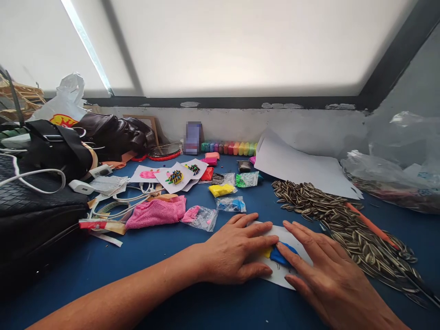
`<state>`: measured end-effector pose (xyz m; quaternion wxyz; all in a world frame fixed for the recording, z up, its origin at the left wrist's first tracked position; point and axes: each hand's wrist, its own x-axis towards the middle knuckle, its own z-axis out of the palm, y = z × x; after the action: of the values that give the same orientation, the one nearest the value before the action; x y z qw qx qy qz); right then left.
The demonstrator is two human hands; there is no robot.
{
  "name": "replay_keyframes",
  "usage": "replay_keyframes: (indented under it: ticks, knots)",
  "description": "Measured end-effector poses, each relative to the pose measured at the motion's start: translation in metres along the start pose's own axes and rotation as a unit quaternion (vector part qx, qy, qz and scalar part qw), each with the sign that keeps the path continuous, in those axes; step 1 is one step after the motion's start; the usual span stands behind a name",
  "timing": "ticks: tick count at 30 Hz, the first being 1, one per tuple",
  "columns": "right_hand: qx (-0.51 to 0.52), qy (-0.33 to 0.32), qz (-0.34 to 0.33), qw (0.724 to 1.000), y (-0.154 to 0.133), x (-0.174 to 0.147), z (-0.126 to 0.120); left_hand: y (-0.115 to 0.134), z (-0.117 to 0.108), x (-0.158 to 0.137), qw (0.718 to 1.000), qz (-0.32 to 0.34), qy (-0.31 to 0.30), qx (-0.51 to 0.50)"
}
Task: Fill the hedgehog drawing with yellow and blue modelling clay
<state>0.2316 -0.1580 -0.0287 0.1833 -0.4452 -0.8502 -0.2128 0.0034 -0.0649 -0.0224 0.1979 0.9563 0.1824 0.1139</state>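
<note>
On the blue tabletop lies a small white sheet of paper (280,277) bearing a flattened patch of blue clay (281,255) beside a bit of yellow clay (267,252). My left hand (240,252) rests flat on the paper's left part, fingers spread, partly covering the yellow. From the right comes my right hand (323,272), its fingers stretched out and one fingertip touching the blue clay. Faint dark pencil-like marks show below the clay. Neither hand grips anything.
Sunflower seeds (357,233) cover the right side, with an orange tool (373,224) on them. Clay packets, including a yellow one (222,189), lie beyond my hands. A pink cloth (156,212), decorated paper cards (174,178), cables and black bags (30,215) fill the left.
</note>
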Motion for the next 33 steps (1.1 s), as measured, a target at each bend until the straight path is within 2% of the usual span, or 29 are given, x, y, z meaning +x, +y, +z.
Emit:
replay_keyframes:
  ticks: [5,11,23,33]
  knots:
    - [0.006,0.019,0.013,1.000,-0.002,0.000,0.000,0.001,-0.001,0.000,1.000,0.001,0.001,0.003]
    - [-0.014,0.007,-0.003,1.000,0.001,0.002,-0.002,0.002,-0.002,0.000,1.000,-0.001,-0.004,0.005]
    - [-0.027,0.024,0.004,0.999,0.006,-0.003,0.002,0.001,-0.003,0.001,1.000,-0.004,-0.003,-0.012]
    - [-0.001,0.005,-0.011,1.000,0.008,-0.012,0.000,-0.001,0.001,0.000,1.000,0.002,0.004,0.000]
